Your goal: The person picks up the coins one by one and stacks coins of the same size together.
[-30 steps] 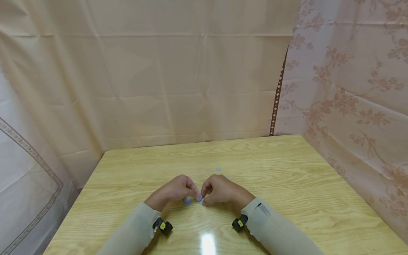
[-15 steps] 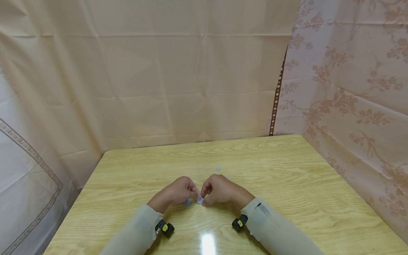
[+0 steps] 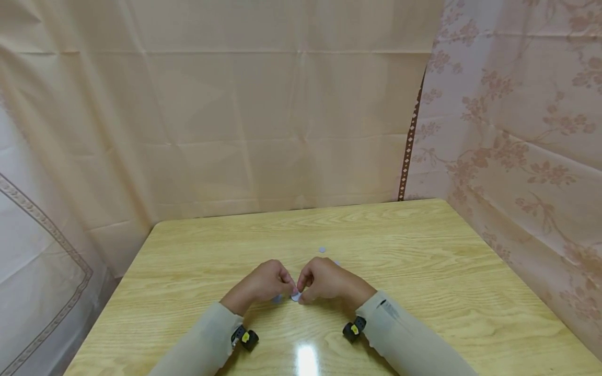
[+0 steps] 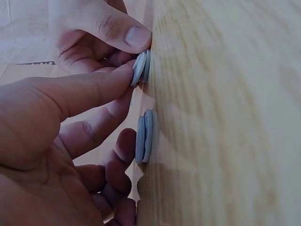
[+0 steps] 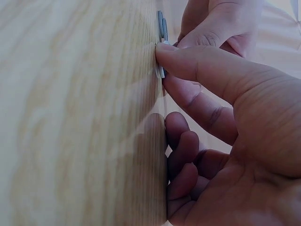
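Observation:
Two small grey-blue round discs meet at the centre of the table. My left hand (image 3: 264, 282) pinches the upper disc (image 4: 138, 69) between thumb and finger. That disc tilts against the lower disc (image 4: 147, 65), which sits at the table surface. From the other side my right hand (image 3: 324, 280) pinches the lower disc (image 5: 162, 73) at its edge; its other fingers curl against the table. Beside the left hand's curled fingers lies a stack of two such discs (image 4: 144, 136), slightly offset from each other. Fingers hide part of the pinched discs.
Two more discs lie beyond the right hand: one disc (image 3: 322, 249) farther back, another disc (image 3: 336, 262) partly hidden by the hand. The wood-grain table (image 3: 400, 235) ends at a beige curtain (image 3: 282, 130) behind and a floral curtain (image 3: 527, 156) at the right.
My left hand has shifted slightly right and brought its disc down onto the disc at my right fingertips. The right hand has stayed nearly still.

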Available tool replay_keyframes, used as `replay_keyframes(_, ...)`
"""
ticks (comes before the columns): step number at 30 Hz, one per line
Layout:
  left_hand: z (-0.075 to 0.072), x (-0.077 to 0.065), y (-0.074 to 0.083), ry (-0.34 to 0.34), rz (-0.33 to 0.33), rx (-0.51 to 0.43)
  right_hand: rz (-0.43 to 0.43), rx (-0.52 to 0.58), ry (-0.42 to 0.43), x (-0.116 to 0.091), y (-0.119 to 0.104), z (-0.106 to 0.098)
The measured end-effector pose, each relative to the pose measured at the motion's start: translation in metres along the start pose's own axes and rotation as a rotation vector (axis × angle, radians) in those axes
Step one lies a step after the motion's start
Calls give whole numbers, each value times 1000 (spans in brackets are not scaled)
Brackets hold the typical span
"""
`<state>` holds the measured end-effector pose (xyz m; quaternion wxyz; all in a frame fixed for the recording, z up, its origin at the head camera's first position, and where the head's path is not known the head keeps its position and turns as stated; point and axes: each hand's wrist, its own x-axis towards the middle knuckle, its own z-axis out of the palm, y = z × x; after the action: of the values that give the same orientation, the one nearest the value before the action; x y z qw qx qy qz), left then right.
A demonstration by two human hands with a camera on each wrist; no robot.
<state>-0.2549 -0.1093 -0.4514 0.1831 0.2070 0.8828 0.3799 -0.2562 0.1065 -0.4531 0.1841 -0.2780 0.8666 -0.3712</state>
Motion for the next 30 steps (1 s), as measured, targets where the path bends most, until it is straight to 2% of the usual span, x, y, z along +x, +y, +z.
replay_keyframes(9,-2,-3,1,-22,-20,-26,0,3,-1,-1,-2,0)
replay_keyframes(15,-6,-7,-1,-9,-55,-15,5,-13,-4,0,-1,0)
replay_keyframes(30,-2,-7,1,0,-19,74,8,-22,2,0,0,-1)
